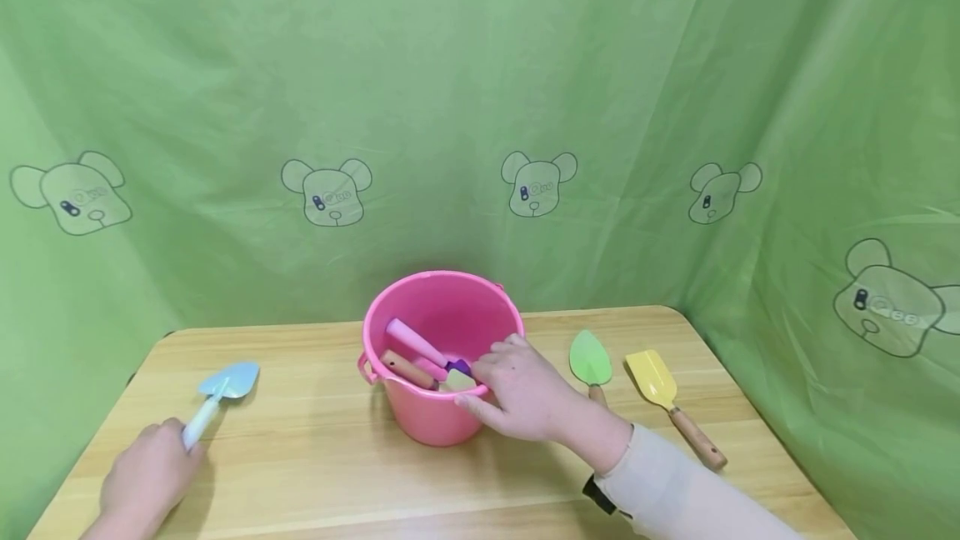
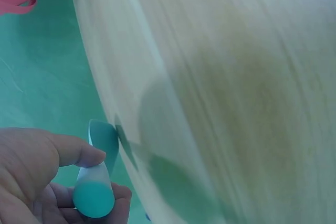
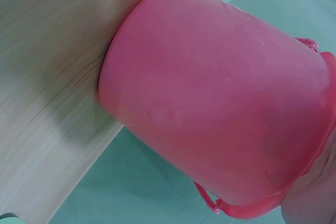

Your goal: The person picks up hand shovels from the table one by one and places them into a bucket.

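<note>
A light blue trowel [image 1: 232, 380] is held by its pale handle in my left hand [image 1: 150, 469], over the table's left side; its blade [image 2: 103, 140] points away from the hand [image 2: 31, 171] in the left wrist view. The pink bucket [image 1: 435, 415] stands upright at mid-table. My right hand [image 1: 528, 390] grips its right rim, thumb outside, fingers over the edge and partly hidden. In the right wrist view, part of that hand [image 3: 315, 200] touches the bucket [image 3: 220, 93]. Inside lie a pink handle [image 1: 415, 342], a wooden handle [image 1: 407, 369] and a pale yellow piece [image 1: 457, 382].
Right of the bucket, a green trowel [image 1: 590, 358] and a yellow scoop [image 1: 654, 377] with wooden handles lie on the wooden table [image 1: 300, 473]. The green trowel's handle is partly behind my right forearm. A green curtain [image 1: 435, 65] with bear outlines surrounds the table's back and sides.
</note>
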`<state>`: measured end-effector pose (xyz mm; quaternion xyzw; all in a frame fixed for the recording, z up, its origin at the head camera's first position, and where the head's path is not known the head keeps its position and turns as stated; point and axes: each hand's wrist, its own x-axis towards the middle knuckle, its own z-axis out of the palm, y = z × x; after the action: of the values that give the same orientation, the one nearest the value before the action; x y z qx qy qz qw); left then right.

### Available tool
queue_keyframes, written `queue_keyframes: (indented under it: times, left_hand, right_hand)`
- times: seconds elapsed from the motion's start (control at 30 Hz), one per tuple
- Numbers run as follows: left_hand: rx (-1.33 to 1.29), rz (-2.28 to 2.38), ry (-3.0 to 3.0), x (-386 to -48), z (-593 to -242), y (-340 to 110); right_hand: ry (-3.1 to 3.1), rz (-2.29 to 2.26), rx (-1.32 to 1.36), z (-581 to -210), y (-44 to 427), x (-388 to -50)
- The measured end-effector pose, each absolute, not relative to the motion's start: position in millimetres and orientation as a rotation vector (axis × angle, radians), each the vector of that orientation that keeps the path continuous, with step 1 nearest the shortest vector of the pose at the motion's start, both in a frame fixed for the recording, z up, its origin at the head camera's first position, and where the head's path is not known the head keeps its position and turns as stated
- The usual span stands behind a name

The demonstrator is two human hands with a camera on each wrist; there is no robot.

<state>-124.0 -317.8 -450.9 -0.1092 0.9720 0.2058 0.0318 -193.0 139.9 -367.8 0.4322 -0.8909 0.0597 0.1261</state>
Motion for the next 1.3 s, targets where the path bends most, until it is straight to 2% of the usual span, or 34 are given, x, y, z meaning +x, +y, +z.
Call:
queue_keyframes:
  times: [0.9,1.3]
  left_hand:
    - [-0.041,0.509,3.236,-120.3,-400.0,-304.8]
    - [0.129,0.397,3.300,-135.9,-373.8,-292.2]
  right_hand:
    - [-2.590,0.185,1.259,-369.9,139.9,-193.8]
    - [-2.590,0.185,1.262,-369.1,139.6,-194.6]
